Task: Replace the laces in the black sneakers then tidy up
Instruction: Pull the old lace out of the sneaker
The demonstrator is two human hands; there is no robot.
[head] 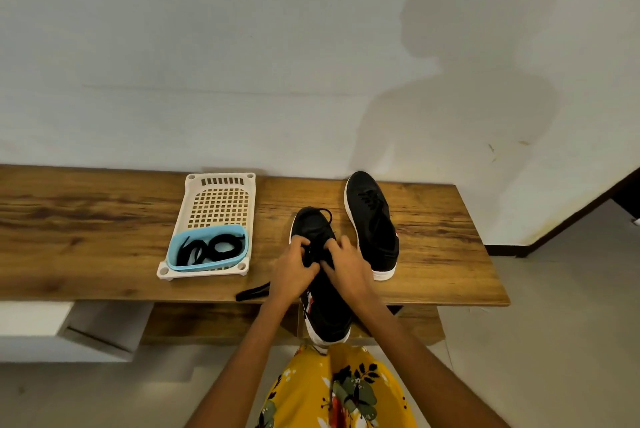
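**Both hands on the near sneaker's laces**

Left hand [294,266] and right hand [346,265] curl tight, fingers pinching the black lace [313,254] over the near sneaker [323,310], heel overhanging the wooden bench [104,219]. Second sneaker [374,223] sits just right. Spare laces [211,249] coil in the blue tub [187,266].

We stand before a wooden bench [104,219] set against the wall [242,46]. On it, left of centre, sits a perforated tray [221,200], and in the tray's near end rests a small tub [183,266] holding coiled laces [221,246]. To the right of the tray lies the near sneaker [325,310], its heel overhanging the bench's front edge, with our left hand [294,271] and right hand [346,270] upon its lacing. The far sneaker [375,223] lies just to its right, further back. A loose lace [252,290] lies at the front edge, between tray and near sneaker.
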